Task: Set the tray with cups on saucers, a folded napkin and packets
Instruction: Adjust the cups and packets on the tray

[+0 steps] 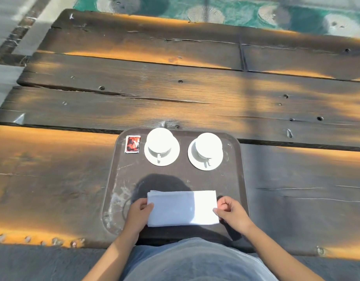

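Head view: both hands, left and right, are gripping the folded napkin near the tray front edge, cups and packets sitting beyond it.

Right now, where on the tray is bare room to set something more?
On the tray: the middle strip between the saucers and napkin. Crowded: back row with packets; near edge, left hand, right hand.
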